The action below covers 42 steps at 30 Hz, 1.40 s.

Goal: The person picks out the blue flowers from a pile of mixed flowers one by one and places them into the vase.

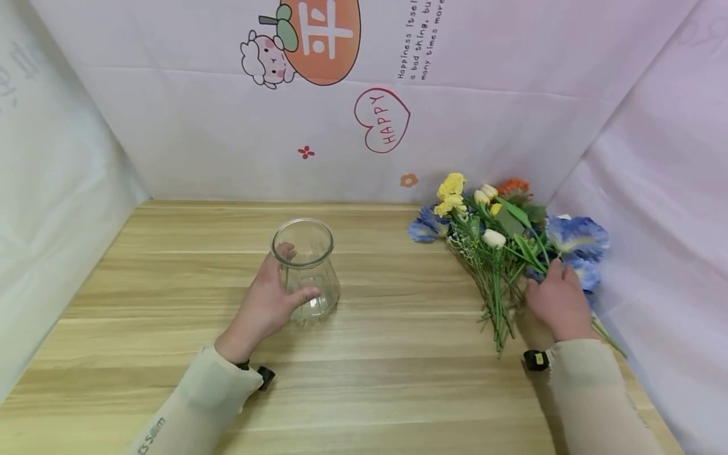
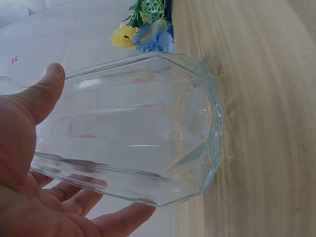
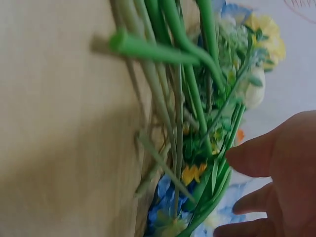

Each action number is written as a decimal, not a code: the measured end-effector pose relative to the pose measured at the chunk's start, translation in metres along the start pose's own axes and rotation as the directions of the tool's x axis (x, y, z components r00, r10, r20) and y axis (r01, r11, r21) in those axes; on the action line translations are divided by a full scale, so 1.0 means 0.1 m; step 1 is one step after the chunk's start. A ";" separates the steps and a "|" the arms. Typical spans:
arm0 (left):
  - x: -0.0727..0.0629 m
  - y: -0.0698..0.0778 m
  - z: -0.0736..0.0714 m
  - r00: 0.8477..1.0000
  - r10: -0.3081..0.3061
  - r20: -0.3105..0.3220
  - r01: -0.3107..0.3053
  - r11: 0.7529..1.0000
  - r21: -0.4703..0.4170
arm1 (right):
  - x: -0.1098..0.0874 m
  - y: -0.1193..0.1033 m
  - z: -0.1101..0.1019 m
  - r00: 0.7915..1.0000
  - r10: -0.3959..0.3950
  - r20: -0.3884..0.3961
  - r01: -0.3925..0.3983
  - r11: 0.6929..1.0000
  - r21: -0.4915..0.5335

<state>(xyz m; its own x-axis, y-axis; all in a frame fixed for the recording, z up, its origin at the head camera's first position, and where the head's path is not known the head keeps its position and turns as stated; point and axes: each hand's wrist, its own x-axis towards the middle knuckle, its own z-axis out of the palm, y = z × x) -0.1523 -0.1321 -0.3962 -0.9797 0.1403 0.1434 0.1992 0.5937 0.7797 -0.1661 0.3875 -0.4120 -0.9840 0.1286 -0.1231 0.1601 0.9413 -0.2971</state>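
A clear glass vase (image 1: pixel 311 278) with a round rim and faceted base stands upright on the wooden table. My left hand (image 1: pixel 272 297) holds it from the left, with thumb and fingers around its sides. In the left wrist view the vase (image 2: pixel 133 128) fills the middle, its base on the wood. At the right lies a bunch of artificial flowers (image 1: pixel 493 239) with green stems. My right hand (image 1: pixel 560 302) is at its right side, by blue flowers (image 1: pixel 580 237). In the right wrist view the thumb and fingers (image 3: pixel 254 155) are spread apart beside green leaves and stems.
Behind the wooden table (image 1: pixel 398 373) hangs a white printed cloth (image 1: pixel 227 139). Another cloth wall (image 1: pixel 665 221) stands close to the flowers on the right. Yellow flowers (image 1: pixel 452 193) and an orange flower (image 1: pixel 514 187) lie toward the back.
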 end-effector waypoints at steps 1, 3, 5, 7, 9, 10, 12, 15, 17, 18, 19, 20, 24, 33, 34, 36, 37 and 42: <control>0.00 0.00 0.01 1.000 -0.002 0.001 0.002 1.000 0.000 | 0.00 0.03 -0.02 1.000 0.007 0.012 -0.007 1.000 0.000; 0.00 0.01 0.02 1.000 -0.002 0.002 0.002 1.000 0.004 | 0.00 0.06 -0.06 0.999 0.023 0.023 -0.023 1.000 -0.007; 0.00 0.01 0.02 1.000 0.000 0.001 0.000 1.000 0.005 | 0.00 0.07 -0.10 0.999 0.042 0.021 -0.042 0.999 -0.019; 0.00 0.02 0.03 1.000 0.006 -0.005 -0.006 1.000 0.006 | 0.00 0.07 -0.13 0.998 0.060 0.009 -0.059 0.998 -0.034; 0.00 0.02 0.03 1.000 0.008 -0.007 -0.008 1.000 0.004 | 0.00 0.07 -0.14 0.997 0.070 -0.017 -0.071 0.996 -0.048; 0.00 0.02 0.03 1.000 0.007 -0.007 -0.007 1.000 0.004 | 0.00 0.07 -0.15 0.997 0.074 -0.031 -0.076 0.996 -0.054; 0.00 0.02 0.03 1.000 0.004 -0.006 -0.004 1.000 0.004 | 0.01 0.07 -0.14 0.995 0.085 -0.061 -0.088 0.994 -0.061; 0.00 0.02 0.03 1.000 0.003 -0.004 -0.003 1.000 0.005 | 0.03 0.06 -0.11 0.991 0.083 -0.105 -0.088 0.995 -0.045; 0.00 0.01 0.03 1.000 0.001 -0.005 -0.001 1.000 0.004 | 0.04 0.05 -0.09 0.989 0.080 -0.127 -0.084 0.996 -0.024; 0.00 0.01 0.03 1.000 0.000 -0.005 0.000 1.000 0.005 | 0.05 0.05 -0.08 0.987 0.077 -0.140 -0.079 0.997 -0.010; 0.00 0.01 0.03 1.000 -0.001 -0.004 0.001 1.000 0.005 | 0.06 0.04 -0.07 0.986 0.076 -0.151 -0.076 0.997 0.007; 0.00 0.01 0.03 1.000 -0.004 -0.003 0.004 1.000 0.004 | 0.06 0.04 -0.06 0.984 0.075 -0.163 -0.073 0.997 0.018; -0.01 0.01 0.04 1.000 -0.015 0.000 0.015 1.000 -0.005 | 0.05 0.00 -0.02 0.972 0.086 -0.218 -0.072 0.995 0.070; -0.02 0.02 0.03 1.000 -0.029 0.005 0.029 1.000 -0.001 | 0.02 -0.12 -0.05 0.971 0.100 -0.219 -0.050 0.974 0.222; -0.02 0.02 0.03 1.000 -0.030 0.005 0.030 1.000 0.000 | 0.02 -0.14 -0.06 0.979 0.082 -0.187 -0.037 0.971 0.234; -0.02 0.01 0.03 0.999 -0.032 0.003 0.032 0.999 0.002 | 0.01 -0.21 -0.09 0.991 0.047 -0.125 -0.013 0.965 0.261; -0.01 0.01 0.03 1.000 -0.031 0.001 0.031 1.000 0.002 | 0.00 -0.24 -0.10 0.995 0.034 -0.095 -0.007 0.961 0.276; -0.01 -0.01 0.05 1.000 -0.027 -0.007 0.027 1.000 0.005 | -0.03 -0.41 -0.12 1.000 0.016 -0.012 -0.010 0.920 0.392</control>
<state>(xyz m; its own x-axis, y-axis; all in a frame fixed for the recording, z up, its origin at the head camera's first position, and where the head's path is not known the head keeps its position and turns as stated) -0.1518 -0.1286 -0.4000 -0.9849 0.1186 0.1265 0.1726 0.6009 0.7805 -0.1705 0.3525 -0.3884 -0.9822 0.1473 -0.1161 0.1874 0.7420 -0.6437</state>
